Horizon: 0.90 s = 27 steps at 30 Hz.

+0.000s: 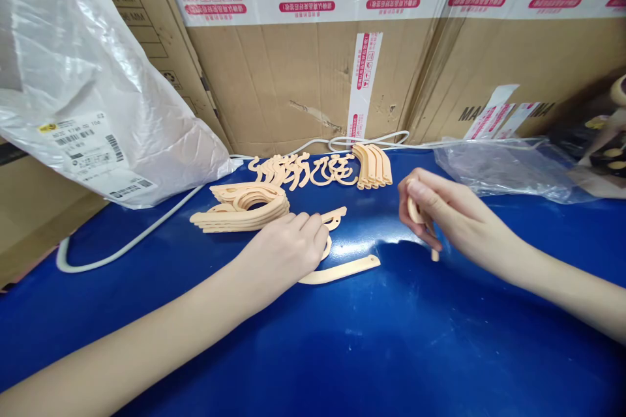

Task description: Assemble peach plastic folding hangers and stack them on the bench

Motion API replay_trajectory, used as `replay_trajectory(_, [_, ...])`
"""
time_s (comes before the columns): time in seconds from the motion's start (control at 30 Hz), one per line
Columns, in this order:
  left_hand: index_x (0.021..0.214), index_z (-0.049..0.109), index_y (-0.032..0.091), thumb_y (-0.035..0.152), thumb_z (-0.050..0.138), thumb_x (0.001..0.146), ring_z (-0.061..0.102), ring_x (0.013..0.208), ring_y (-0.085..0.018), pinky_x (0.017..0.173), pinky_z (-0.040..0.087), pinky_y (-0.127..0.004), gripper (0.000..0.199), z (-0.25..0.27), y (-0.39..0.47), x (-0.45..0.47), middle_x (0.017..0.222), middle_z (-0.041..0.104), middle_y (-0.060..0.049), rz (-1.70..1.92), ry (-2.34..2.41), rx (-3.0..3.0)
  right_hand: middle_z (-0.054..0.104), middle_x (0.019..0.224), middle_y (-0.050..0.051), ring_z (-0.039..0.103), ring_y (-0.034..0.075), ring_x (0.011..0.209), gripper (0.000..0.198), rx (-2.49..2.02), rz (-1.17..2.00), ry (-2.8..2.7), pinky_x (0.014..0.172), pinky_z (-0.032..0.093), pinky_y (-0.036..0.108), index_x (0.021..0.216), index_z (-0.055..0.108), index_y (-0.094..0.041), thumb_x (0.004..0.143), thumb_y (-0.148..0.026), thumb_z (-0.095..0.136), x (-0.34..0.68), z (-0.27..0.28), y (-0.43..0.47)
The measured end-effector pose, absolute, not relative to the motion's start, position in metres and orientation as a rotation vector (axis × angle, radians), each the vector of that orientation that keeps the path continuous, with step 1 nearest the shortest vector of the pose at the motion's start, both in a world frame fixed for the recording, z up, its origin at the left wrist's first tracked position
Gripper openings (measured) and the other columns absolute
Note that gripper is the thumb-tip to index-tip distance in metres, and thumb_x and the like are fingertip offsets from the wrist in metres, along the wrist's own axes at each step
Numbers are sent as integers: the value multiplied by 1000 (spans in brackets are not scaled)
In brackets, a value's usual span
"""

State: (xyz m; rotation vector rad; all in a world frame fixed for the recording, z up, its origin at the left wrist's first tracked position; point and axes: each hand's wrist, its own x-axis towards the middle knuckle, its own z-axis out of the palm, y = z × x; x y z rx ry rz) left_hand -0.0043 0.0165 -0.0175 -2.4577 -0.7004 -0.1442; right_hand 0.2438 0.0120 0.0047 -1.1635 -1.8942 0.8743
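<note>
Blue worktop (pixel 386 345), its far edge lying along the cardboard boxes (pixel 288 71), carries the pieces under inspection. Left hand (pixel 292 244) lies left of the middle of the worktop, back of the hand uppermost, fingers curled down over loose beige pieces; the fingertips are hidden, so whether they pinch anything cannot be told. From beneath it a curved arm (pixel 345 271) extends with its long axis roughly along the far edge; its holed end points right and angles slightly toward that edge. Just beyond, a slotted piece (pixel 335 216) also points right, and part of a ring (pixel 329 247) shows beside the knuckles.

Right hand (pixel 450 212) is well apart, to the right. Its thumb and fingers are pinching a beige held piece (pixel 415 212); a stub (pixel 435 255) protrudes below the fingers, pointing toward the near side. Whether both belong to one part cannot be told.

Near the far edge: S-shaped pieces (pixel 302 169) and a bundle of curved strips (pixel 374 166), the strips' near ends pointing toward the wearer. A layered stack (pixel 239 220) lies just beyond the left wrist. White plastic bag (pixel 73 91) is at the far left corner; clear plastic (pixel 513 166) lies at the far edge, right side
</note>
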Motion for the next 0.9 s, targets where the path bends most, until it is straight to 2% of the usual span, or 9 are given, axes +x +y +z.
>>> replay_trajectory(0.17, [88, 62, 9, -1, 35, 89, 61, 67, -21, 58, 44, -30, 30, -17, 19, -4, 76, 64, -9, -142, -689, -2493, 43, 55, -6, 40, 11, 47, 25, -1256, 559, -2389, 46, 31, 24, 78, 46, -22, 95, -41, 46, 240, 0, 3])
replay_trajectory(0.27, [90, 62, 9, -1, 36, 89, 62, 68, -21, 60, 44, -30, 28, -15, 19, -5, 77, 65, -9, -143, -713, -2503, 45, 54, -7, 39, 11, 45, 18, -1271, 518, -2494, 44, 29, 24, 83, 45, -22, 94, -37, 46, 240, -2, 2])
replay_trajectory(0.33, [92, 63, 8, -1, 36, 89, 63, 70, -21, 61, 45, -31, 28, -15, 19, -6, 81, 66, -10, -142, -725, -2506, 55, 64, -3, 49, 12, 52, 18, -1240, 546, -2518, 50, 37, 25, 90, 49, -21, 97, -34, 39, 241, -3, 4])
replay_trajectory(0.4, [95, 63, 7, 0, 35, 90, 64, 74, -23, 65, 47, -34, 29, -14, 18, -6, 86, 67, -13, -139, -745, -2508, 64, 82, 2, 60, 15, 70, 24, -1194, 560, -2516, 64, 46, 27, 99, 53, -20, 99, -33, 33, 242, -3, 6])
replay_trajectory(0.5, [99, 62, 7, 6, 35, 93, 64, 91, -28, 76, 49, -40, 28, -13, 11, -2, 99, 67, -16, -199, -781, -2565, 67, 101, 5, 65, 17, 89, 30, -1173, 522, -2499, 78, 47, 29, 100, 57, -21, 100, -34, 30, 243, -4, 9])
replay_trajectory(0.6, [109, 60, 10, 24, 42, 96, 54, 116, -31, 93, 45, -45, 26, -13, 2, 3, 117, 61, -16, -358, -800, -2777, 68, 85, 4, 65, 16, 72, 33, -1228, 459, -2518, 66, 47, 28, 90, 55, -21, 100, -38, 29, 244, -6, 10])
replay_trajectory(0.67, [113, 57, 13, 36, 47, 94, 40, 131, -32, 104, 38, -48, 32, -15, -2, 5, 129, 55, -15, -420, -832, -2939, 64, 70, 1, 61, 16, 58, 32, -1304, 391, -2505, 56, 44, 27, 92, 50, -21, 100, -42, 28, 243, -6, 8])
replay_trajectory(0.73, [108, 56, 16, 40, 50, 92, 29, 138, -31, 109, 32, -50, 29, -17, -3, 5, 137, 49, -13, -415, -887, -3057, 60, 61, -2, 57, 16, 50, 28, -1372, 321, -2470, 50, 40, 26, 97, 45, -20, 100, -43, 28, 243, -6, 5])
replay_trajectory(0.9, [94, 52, 18, 34, 42, 97, 25, 140, -27, 113, 26, -52, 18, -20, 4, 4, 138, 47, -9, -368, -978, -3176, 64, 71, 2, 62, 16, 57, 21, -1261, 150, -2497, 52, 42, 26, 95, 43, -20, 99, -35, 30, 241, -6, 2])
